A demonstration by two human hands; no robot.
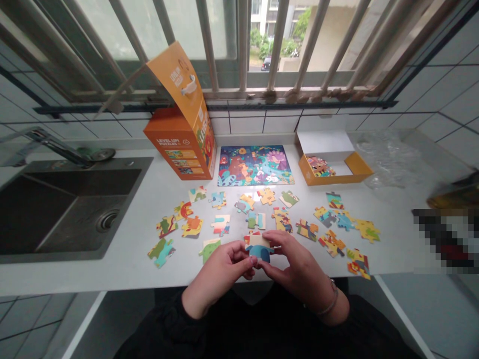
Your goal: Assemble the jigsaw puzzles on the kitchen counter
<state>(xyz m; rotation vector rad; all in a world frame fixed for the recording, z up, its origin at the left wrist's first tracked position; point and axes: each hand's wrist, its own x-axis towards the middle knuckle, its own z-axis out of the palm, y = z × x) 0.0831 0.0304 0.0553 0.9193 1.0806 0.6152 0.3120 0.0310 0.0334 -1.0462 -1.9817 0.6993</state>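
My left hand (220, 271) and my right hand (295, 267) meet over the counter's near edge, both pinching a blue and cream puzzle piece (259, 248). A second reddish piece shows just behind it. Several loose puzzle pieces (220, 224) lie scattered across the white counter (112, 264) ahead of my hands. A finished colourful puzzle (255, 165) lies flat near the wall.
An orange puzzle box (183, 144) with its lid up stands left of the finished puzzle. An open orange tray (331, 164) with pieces sits to the right, clear plastic wrap (389, 159) beyond it. A dark sink (67, 204) and tap (60, 147) are at left.
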